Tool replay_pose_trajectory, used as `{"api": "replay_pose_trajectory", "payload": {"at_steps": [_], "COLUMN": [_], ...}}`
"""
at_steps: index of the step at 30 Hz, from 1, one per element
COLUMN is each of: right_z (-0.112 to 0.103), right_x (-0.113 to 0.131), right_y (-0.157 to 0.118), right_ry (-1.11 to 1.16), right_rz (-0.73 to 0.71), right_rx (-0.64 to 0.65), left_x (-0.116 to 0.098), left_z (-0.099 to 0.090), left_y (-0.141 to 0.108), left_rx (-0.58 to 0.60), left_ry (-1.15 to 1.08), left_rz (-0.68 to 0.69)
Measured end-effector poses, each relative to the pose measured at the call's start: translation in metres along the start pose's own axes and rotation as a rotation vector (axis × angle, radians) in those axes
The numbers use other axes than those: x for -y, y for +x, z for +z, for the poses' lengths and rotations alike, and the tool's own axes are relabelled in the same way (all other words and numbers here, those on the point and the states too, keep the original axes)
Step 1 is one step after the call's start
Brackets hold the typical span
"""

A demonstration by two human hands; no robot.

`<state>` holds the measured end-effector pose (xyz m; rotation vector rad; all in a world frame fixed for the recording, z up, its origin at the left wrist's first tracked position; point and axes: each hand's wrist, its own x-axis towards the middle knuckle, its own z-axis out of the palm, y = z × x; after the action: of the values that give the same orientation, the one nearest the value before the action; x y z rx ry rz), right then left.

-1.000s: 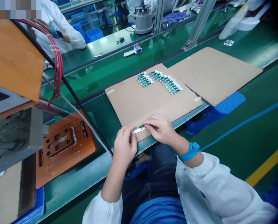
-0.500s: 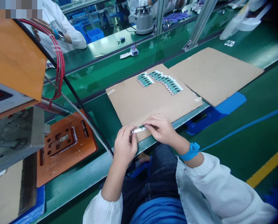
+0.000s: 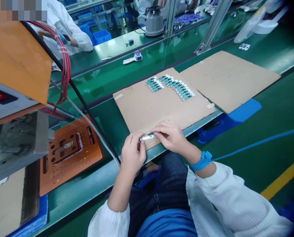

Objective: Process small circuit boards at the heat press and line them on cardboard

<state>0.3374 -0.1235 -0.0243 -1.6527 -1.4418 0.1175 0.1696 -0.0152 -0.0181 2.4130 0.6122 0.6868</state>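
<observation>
Between my two hands, at the front edge of a cardboard sheet (image 3: 147,112), is a small circuit board on a white strip (image 3: 148,137). My left hand (image 3: 133,149) pinches its left end with thumb and fingers. My right hand (image 3: 170,135), with a blue band at the wrist, grips the right end. Fingertips hide both ends of the piece. Farther back on the same cardboard lie several similar circuit boards (image 3: 177,87) in slanting rows, green with white edges.
To the left stands a press machine (image 3: 15,65) with an orange fixture plate (image 3: 70,154) beneath it. A second cardboard sheet (image 3: 230,79) lies on the right. On the belt beyond is a white handheld device (image 3: 133,58). A co-worker's sleeve (image 3: 80,38) shows across the line.
The white handheld device on the belt has shifted left. My hands keep the same grip on the circuit board, and the whole view has moved slightly.
</observation>
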Motion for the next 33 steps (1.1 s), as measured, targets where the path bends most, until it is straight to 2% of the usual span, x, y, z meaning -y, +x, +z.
{"api": "replay_pose_trajectory", "payload": {"at_steps": [9, 17, 27, 30, 33], "right_z": [0.001, 0.0, -0.005, -0.006, -0.007], "right_x": [0.0, 0.003, 0.035, 0.031, 0.021], "right_y": [0.0, 0.0, -0.003, -0.001, 0.002], "right_ry": [0.009, 0.121, 0.139, 0.111, 0.022], "right_rz": [-0.017, -0.006, -0.022, -0.035, -0.063], "right_rx": [-0.022, -0.118, 0.032, 0.048, 0.026], "left_x": [0.0, 0.0, 0.004, 0.004, 0.0], "left_z": [0.0, -0.001, -0.004, -0.005, -0.006], "left_y": [0.0, 0.0, -0.003, -0.003, -0.003], "left_rx": [-0.001, -0.03, -0.165, -0.179, -0.147], "left_ry": [-0.006, -0.019, -0.041, -0.028, 0.035], "left_rz": [0.003, 0.024, 0.184, 0.163, 0.071]}}
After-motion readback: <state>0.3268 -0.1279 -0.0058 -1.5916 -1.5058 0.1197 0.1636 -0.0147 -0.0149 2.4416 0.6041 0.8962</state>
